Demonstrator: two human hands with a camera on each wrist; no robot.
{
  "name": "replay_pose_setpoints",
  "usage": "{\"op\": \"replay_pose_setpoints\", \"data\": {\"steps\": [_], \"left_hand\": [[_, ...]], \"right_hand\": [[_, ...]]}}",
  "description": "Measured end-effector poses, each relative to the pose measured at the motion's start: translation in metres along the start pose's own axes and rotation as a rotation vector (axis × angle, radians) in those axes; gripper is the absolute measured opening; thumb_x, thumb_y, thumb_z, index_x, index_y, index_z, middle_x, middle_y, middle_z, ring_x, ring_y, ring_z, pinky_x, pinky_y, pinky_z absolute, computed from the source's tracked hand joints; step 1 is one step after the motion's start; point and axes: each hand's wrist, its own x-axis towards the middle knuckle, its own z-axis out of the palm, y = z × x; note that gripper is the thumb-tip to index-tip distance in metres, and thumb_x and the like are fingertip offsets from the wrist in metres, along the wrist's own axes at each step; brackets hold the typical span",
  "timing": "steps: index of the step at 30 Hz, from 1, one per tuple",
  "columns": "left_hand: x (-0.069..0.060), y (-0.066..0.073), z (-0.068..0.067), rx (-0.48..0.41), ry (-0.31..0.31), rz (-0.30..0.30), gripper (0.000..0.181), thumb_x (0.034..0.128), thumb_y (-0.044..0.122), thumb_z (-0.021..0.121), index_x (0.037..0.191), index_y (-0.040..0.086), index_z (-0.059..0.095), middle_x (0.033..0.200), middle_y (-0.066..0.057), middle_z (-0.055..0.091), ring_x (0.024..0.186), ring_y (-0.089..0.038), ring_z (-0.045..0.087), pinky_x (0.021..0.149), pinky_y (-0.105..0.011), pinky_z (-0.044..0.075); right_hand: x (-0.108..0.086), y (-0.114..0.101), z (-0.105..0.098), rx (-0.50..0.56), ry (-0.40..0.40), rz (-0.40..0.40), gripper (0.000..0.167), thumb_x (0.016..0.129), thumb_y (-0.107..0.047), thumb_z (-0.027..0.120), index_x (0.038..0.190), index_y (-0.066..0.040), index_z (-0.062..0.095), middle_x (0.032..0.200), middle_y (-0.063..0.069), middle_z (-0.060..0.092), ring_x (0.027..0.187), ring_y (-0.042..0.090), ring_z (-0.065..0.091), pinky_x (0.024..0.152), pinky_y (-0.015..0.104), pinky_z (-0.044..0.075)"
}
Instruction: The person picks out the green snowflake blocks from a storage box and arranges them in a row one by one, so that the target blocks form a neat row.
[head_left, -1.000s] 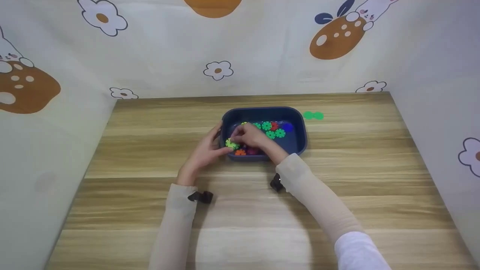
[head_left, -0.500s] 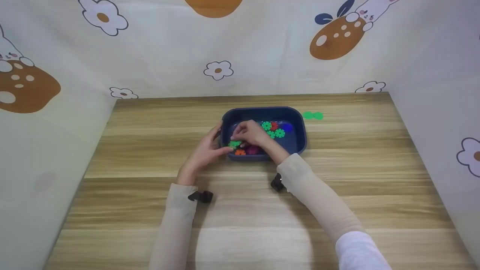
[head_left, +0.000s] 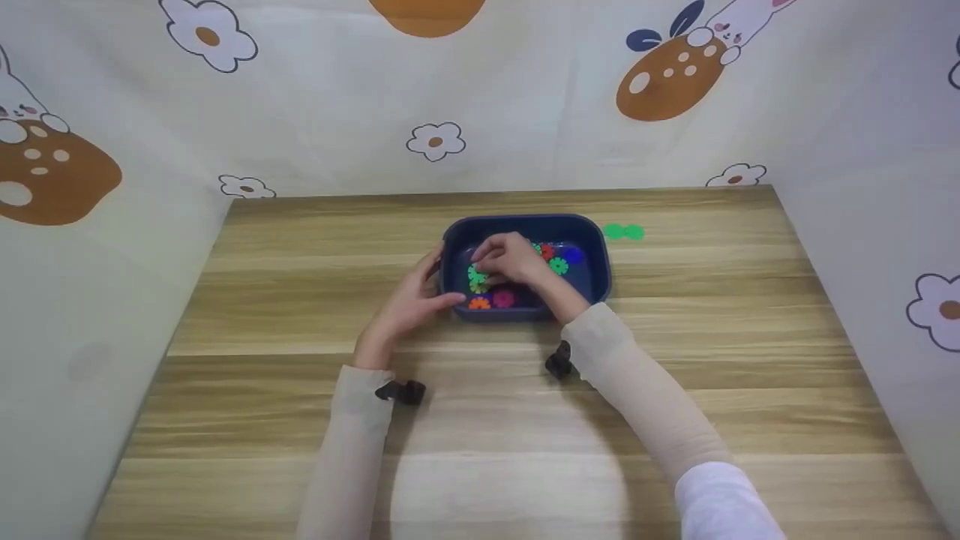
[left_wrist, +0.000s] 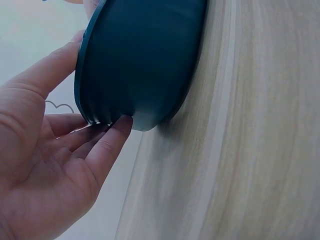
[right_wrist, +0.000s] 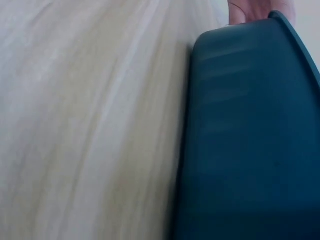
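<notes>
A dark blue rectangular tray [head_left: 525, 315] stands on the table with toothed plastic discs inside. My left hand [head_left: 409, 304] holds the tray's left end, thumb over the near rim and fingers round the outer wall, as the left wrist view also shows. Inside the tray, my right hand [head_left: 514, 259] pinches a green toothed disc [head_left: 477, 275], with a yellowish one [head_left: 478, 287] just below it. Nearer the front wall lie an orange disc [head_left: 480, 303] and a magenta disc [head_left: 503, 298]. In the right wrist view the tray wall [right_wrist: 250, 135] fills the right side.
More discs lie in the tray's right half: a green disc [head_left: 559, 266], a red disc [head_left: 547, 251] and a blue disc [head_left: 573, 256]. Two green discs [head_left: 624, 232] lie on the wooden table [head_left: 712, 315] beyond the tray's right end. A printed curtain [head_left: 525, 90] stands behind.
My right hand has shifted slightly back and to the right inside the tray, and the green disc has moved with it. The left hand and tray have stayed put.
</notes>
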Motion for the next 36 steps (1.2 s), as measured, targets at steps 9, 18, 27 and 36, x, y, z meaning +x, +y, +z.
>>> {"op": "replay_pose_setpoints", "data": {"steps": [9, 18, 27, 36], "left_hand": [[-0.002, 0.001, 0.000, 0.017, 0.008, -0.042, 0.093, 0.0894, 0.021, 0.076, 0.161, 0.015, 0.017, 0.167, -0.012, 0.018, 0.152, -0.033, 0.026, 0.119, -0.047, 0.037], [-0.001, 0.001, 0.001, 0.064, 0.020, -0.015, 0.095, 0.0870, 0.022, 0.078, 0.160, 0.008, 0.018, 0.166, -0.017, 0.019, 0.152, -0.035, 0.024, 0.119, -0.047, 0.037], [0.001, 0.003, 0.001, 0.090, 0.022, -0.048, 0.096, 0.0871, 0.024, 0.078, 0.161, 0.014, 0.017, 0.167, -0.013, 0.018, 0.153, -0.032, 0.023, 0.122, -0.046, 0.032], [0.001, 0.001, 0.001, 0.115, 0.019, -0.044, 0.095, 0.0875, 0.027, 0.078, 0.161, 0.013, 0.018, 0.167, -0.013, 0.018, 0.154, -0.031, 0.021, 0.124, -0.046, 0.029]], "right_hand": [[-0.009, -0.008, -0.017, 0.019, 0.046, -0.007, 0.019, 0.094, 0.001, 0.061, 0.112, 0.003, 0.068, 0.100, 0.011, 0.068, 0.084, 0.015, 0.066, 0.087, 0.039, 0.062], [-0.014, -0.018, -0.037, 0.027, 0.101, -0.022, 0.022, 0.095, -0.002, 0.063, 0.116, 0.003, 0.069, 0.101, 0.010, 0.068, 0.082, 0.011, 0.067, 0.092, 0.042, 0.059], [-0.024, -0.025, -0.067, 0.073, 0.186, -0.080, 0.026, 0.095, -0.006, 0.065, 0.120, 0.002, 0.068, 0.095, 0.002, 0.067, 0.082, 0.010, 0.069, 0.084, 0.029, 0.062], [-0.027, -0.021, -0.088, 0.183, 0.237, -0.111, 0.028, 0.095, -0.004, 0.065, 0.120, 0.007, 0.065, 0.093, 0.000, 0.065, 0.078, 0.006, 0.067, 0.081, 0.024, 0.061]]}}
